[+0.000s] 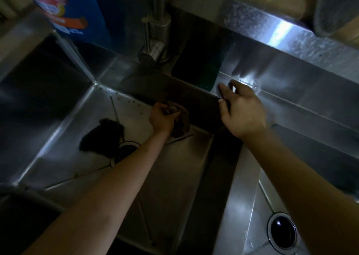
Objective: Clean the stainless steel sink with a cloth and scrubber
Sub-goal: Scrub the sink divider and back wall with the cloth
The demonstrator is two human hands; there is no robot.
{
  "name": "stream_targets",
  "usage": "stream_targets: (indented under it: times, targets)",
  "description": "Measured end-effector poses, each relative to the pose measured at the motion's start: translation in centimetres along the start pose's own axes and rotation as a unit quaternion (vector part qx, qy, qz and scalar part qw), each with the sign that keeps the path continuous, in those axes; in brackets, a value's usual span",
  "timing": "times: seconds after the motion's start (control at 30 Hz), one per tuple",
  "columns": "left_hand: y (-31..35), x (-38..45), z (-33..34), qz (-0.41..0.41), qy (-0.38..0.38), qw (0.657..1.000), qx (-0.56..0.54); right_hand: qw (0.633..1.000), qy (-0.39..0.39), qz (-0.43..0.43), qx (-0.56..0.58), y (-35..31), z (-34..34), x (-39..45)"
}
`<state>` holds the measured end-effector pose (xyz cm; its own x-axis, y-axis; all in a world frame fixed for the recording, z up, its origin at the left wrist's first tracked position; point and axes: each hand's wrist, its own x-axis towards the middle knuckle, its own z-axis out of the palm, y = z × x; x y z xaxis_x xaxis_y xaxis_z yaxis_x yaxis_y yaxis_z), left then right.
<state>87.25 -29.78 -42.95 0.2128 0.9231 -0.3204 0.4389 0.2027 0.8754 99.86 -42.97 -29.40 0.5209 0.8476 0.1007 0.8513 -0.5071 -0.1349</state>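
**Ana:** Forearms fill the bottom of the shot, both reaching down over a double stainless steel sink [58,107]. Follow the nearer-side arm and you reach the left hand [162,118], low in the left basin against its back wall.

**Ben:** And it's got the cloth [179,121], brownish, bunched up, fingers curled tight round it. It's pressed right where the back wall meets the basin floor, close to the divider.

**Ana:** Right hand [240,107]?

**Ben:** Resting on top of the divider at the back ledge, fingers fairly straight and spread, holding nothing. Looks like a brace to me.

**Ana:** Good idea, I'd say. So how do you do this wipe well?

**Ben:** My read: that seam is where grime collects, so push the cloth into the corner with the fingertips and draw it along the join, not just across the flat. Keep the weight on the bracing hand so the wiping hand can press firmly.

**Ana:** Some spots sit on the basin floor just left of the cloth, near the back wall.

**Ben:** Worth a pass. And the dark scrubber [103,136] lies loose on the floor beside the left drain [126,150], partly over its rim, well clear of either hand.

**Ana:** Handy for anything the cloth won't lift. Faucet [157,31] stands above; light is dim, so finer dirt I can't judge.
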Motion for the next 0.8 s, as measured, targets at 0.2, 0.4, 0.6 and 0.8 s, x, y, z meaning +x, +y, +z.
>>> stream_targets:
  times: [0.2, 0.4, 0.6, 0.8]
  targets:
    - [2.5, -0.5, -1.5, 0.052, -0.005, 0.998, -0.041, 1.0, 0.002, 0.002, -0.013, 0.7, 1.2, 0.3]
    - [3.9, -0.9, -1.9, 0.062, 0.005, 0.996, -0.059, 0.999, -0.037, -0.012, -0.033, 1.6, 0.7, 0.3]
    - [4.1, -1.2, -1.9, 0.055, 0.001, 0.997, -0.051, 0.997, -0.07, 0.008, -0.039, 1.2, 0.1, 0.2]
    - [5.8, -1.7, -3.3, 0.076, -0.008, 0.996, -0.055, 0.996, -0.081, 0.019, -0.026, 0.9, -0.2, 0.0]
